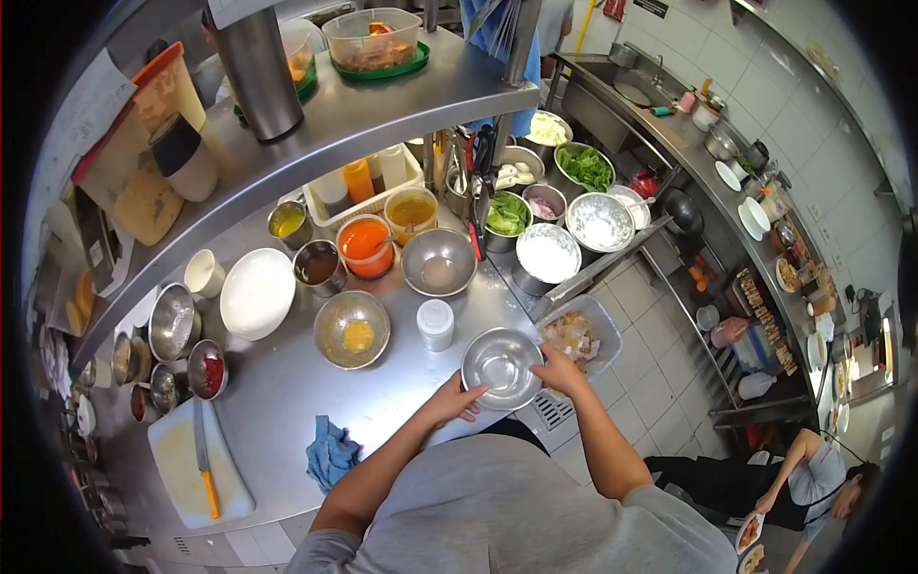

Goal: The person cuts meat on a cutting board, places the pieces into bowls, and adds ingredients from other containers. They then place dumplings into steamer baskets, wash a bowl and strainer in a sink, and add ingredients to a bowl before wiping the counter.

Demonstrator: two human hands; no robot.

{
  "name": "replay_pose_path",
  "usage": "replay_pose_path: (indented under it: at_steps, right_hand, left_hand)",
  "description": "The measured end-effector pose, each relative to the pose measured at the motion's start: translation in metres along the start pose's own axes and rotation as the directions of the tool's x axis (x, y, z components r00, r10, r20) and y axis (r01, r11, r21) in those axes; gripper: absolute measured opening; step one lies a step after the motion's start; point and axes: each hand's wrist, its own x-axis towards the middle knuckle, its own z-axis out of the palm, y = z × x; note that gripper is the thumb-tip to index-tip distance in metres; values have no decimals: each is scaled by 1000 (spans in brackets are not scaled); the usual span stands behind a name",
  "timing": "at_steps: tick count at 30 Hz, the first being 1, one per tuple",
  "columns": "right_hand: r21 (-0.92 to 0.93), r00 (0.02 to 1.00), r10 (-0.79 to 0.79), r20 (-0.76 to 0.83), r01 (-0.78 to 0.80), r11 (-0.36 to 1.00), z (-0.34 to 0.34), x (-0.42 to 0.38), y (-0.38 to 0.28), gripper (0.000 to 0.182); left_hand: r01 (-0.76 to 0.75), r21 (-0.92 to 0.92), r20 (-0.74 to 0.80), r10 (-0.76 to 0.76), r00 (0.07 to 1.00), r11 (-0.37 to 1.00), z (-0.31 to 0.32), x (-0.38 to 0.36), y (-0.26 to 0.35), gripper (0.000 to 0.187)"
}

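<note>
Between my two hands is a shiny metal bowl (501, 368), held at the front right edge of the steel counter, with nothing visible in it but reflections. My left hand (456, 399) grips its left rim, thumb over the edge. On the opposite side my right hand (561, 369) is closed on the rim. A white lidded container (435, 325) stands just beyond the bowl. Farther left sits a metal bowl (330, 330) with a yellow mixture, and behind the container is another metal bowl (439, 261) with a little pale residue.
A knife (205, 459) lies on the white cutting board (167, 478), left of a blue cloth (332, 453). Below the counter's right edge is a bin of scraps (604, 335). An overhead steel shelf (382, 120) spans the back. Another person (803, 488) holds plates at far right.
</note>
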Motion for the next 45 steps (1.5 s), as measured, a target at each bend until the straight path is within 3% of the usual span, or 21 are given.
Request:
replay_pose_path:
  at_steps: [1,3,4,5,7,9,11,14,15,17,18,21,22,23,24,26,29,30,34,40,45]
  right_hand:
    - [-6,1000,10,-3,-10,1000,-3,-9,-10,54]
    - [-248,952,-218,-215,163,955,-3,-23,-38,51]
    - [-184,900,-335,-277,293,938,-5,-22,-51,47]
    - [-185,900,-334,-281,290,939,-13,-20,-66,47]
    - [-250,887,-446,-115,409,878,-38,-11,-100,50]
    - [-157,873,-482,-72,467,870,-75,-9,-139,51]
    - [-67,846,-533,-8,531,845,-110,1,-155,51]
    - [145,510,-833,216,827,544,-169,30,-158,58]
    - [156,492,-841,225,834,530,-192,48,-151,58]
    - [342,668,-591,453,481,807,-233,99,-135,50]
    - [372,719,-632,290,524,766,-246,137,-126,49]
    - [153,847,-508,-153,529,835,-274,242,-132,46]
    - [71,805,-554,-212,578,813,-271,301,-123,44]
    - [-11,757,-597,-266,616,787,-265,358,-114,43]
    - [3,757,-604,-249,625,781,-266,388,-121,43]
    - [-420,853,-514,-90,435,796,-259,432,-136,43]
    - [-621,924,-373,79,338,707,-226,503,-142,48]
    - [-504,961,-243,-133,146,851,-206,512,-147,50]
    - [-517,998,-42,-47,12,856,-204,468,-179,49]
    - [-554,946,-325,8,275,786,-196,514,-145,35]
    - [-506,853,-519,-59,423,752,-219,503,-134,24]
  left_hand:
    - [1,-6,11,-1,1000,1000,-1,3,-2,76]
    - [39,54,38,-41,998,998,-4,11,-2,64]
    - [35,53,43,-37,998,998,0,8,12,64]
    - [-29,275,18,25,1000,961,5,-2,35,60]
    - [-87,496,10,95,995,864,10,-4,56,58]
    - [-376,621,-50,513,857,688,10,4,67,57]
    - [-371,586,-120,529,840,721,22,-9,108,60]
    - [-352,799,-210,774,598,489,40,-20,151,70]
    - [-335,803,-227,774,592,492,41,-15,149,70]
    - [-304,894,-219,913,343,328,38,-6,140,72]
    - [-278,904,-247,929,276,324,42,-4,139,71]
    - [-183,844,-465,858,218,504,59,-3,136,66]
    - [-162,845,-476,854,209,510,67,-1,133,66]
    - [-333,661,-649,735,197,673,76,0,128,65]
    - [-490,423,-786,578,219,762,84,-1,123,63]
    - [-448,378,-832,510,221,810,96,-11,120,63]
    - [-377,286,-908,375,188,881,118,-28,121,54]
    - [-343,226,-939,297,171,912,124,-29,119,46]
    - [-519,72,-990,123,65,852,139,-20,105,44]
    - [-538,-50,-985,46,164,841,142,-2,114,47]
    - [-583,-204,-937,16,350,787,125,23,139,51]
